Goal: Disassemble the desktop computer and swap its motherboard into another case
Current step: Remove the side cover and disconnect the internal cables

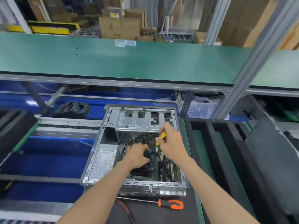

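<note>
An open grey desktop case [97, 152] lies flat in front of me, with a silver drive cage [137, 122] at its far end and a power supply [105, 159] on the left. The green motherboard [155, 162] sits inside at the right, under black cables [140, 138]. My left hand [137, 156] reaches into the case and curls round a black part over the board. My right hand [171, 143] grips a yellow-handled screwdriver [162, 136], pointing down into the case near the drive cage.
An orange-and-black screwdriver [171, 204] lies on the dark mat just in front of the case. Black foam trays [226, 151] stand to the right, blue bins [48, 159] to the left. A coil of black cable [72, 109] lies behind. A green shelf [129, 62] overhangs.
</note>
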The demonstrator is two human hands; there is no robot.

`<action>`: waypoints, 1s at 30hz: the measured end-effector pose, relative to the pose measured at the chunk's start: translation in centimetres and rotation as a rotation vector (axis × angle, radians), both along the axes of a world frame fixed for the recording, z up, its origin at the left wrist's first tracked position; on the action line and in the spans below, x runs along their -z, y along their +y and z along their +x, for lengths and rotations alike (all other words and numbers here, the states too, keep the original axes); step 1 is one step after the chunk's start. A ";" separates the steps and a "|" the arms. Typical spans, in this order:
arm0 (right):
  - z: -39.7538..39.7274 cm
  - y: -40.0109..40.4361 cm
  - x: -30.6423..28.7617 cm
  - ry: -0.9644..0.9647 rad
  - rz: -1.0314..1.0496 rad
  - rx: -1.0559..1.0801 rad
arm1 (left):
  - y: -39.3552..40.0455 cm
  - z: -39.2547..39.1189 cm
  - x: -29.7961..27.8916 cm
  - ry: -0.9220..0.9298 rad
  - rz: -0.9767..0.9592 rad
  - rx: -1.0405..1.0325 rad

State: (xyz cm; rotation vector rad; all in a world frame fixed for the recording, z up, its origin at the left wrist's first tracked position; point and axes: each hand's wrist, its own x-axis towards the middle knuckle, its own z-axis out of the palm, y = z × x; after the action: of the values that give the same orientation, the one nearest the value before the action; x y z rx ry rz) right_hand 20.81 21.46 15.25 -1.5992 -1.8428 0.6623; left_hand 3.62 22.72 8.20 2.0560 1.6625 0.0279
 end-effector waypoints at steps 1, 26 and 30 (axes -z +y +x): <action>0.0 -0.1 0.1 -0.017 -0.002 -0.017 | 0.0 0.0 0.4 -0.056 -0.001 -0.012; -0.1 0.1 2.2 -0.167 -0.057 -0.132 | 0.7 0.2 0.8 -0.132 -0.268 0.042; -0.1 0.2 2.2 -0.181 -0.063 -0.137 | 0.8 0.1 1.1 -0.155 -0.266 0.030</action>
State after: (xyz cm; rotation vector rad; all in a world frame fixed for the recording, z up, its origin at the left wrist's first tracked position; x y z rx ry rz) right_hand 20.67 21.67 13.05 -1.6303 -2.0972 0.6590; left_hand 3.70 23.51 7.06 1.8308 1.4562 -0.0414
